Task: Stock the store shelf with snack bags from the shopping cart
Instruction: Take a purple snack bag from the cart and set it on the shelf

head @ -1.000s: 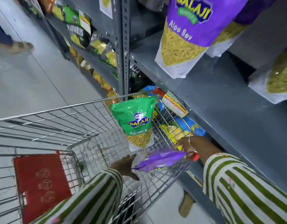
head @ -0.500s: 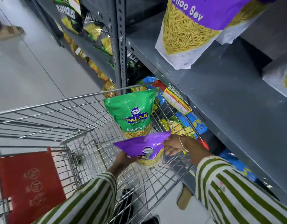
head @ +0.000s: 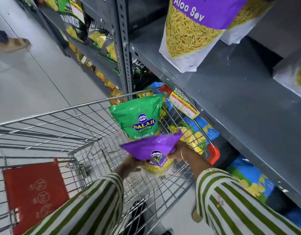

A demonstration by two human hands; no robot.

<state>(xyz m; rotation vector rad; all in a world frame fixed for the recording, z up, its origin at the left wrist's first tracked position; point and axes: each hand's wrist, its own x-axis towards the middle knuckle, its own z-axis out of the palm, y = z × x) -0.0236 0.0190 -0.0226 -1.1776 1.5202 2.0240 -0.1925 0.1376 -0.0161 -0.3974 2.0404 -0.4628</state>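
Fingers of our left hand (head: 129, 164) and right hand (head: 176, 152) squeeze the purple bag (head: 151, 150); we might bump the green bag (head: 137, 118) over.

A single wide-angle head view looks steeply down and forward from close above the shopping cart (head: 64, 116), with the grey shelf (head: 231, 102) running along its right side.

One green snack bag (head: 139, 117) and one purple (head: 151, 148) at the cart (head: 61, 114) — three purple bags (head: 193, 31) shelved.
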